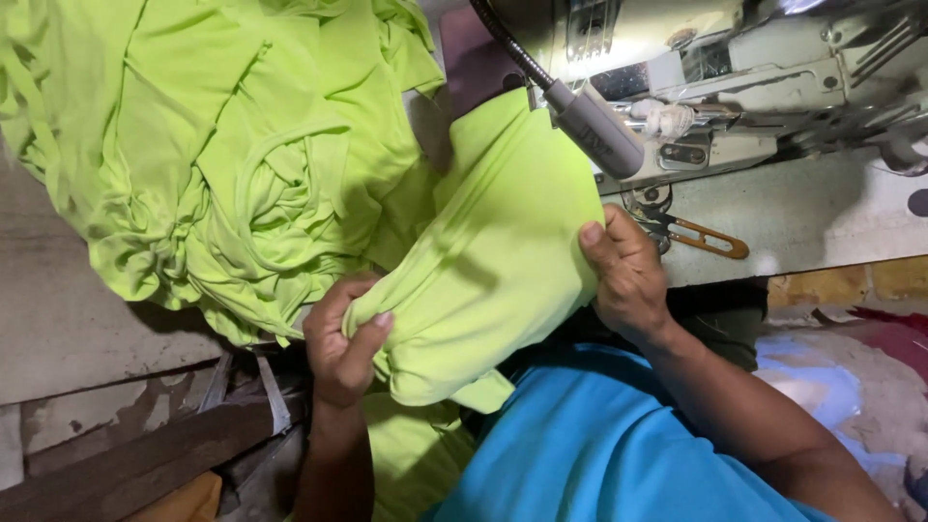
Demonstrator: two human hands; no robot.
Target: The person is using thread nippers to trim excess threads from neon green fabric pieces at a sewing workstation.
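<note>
A lime-green fabric piece [493, 261] stretches between both hands in front of a sewing machine [764, 77]. My left hand [340, 338] bunches its lower left end in a closed fist. My right hand [626, 271] pinches its right edge, thumb on top, just below the machine's grey gooseneck lamp [594, 126]. The cloth's upper part runs up under the lamp toward the needle area, which is hidden.
A big heap of the same green fabric [222, 145] covers the table to the left. Thread snips with orange handles [701, 235] lie on the pale table top [802, 208]. My blue shirt [599, 445] fills the bottom; wooden boards [145, 454] lie lower left.
</note>
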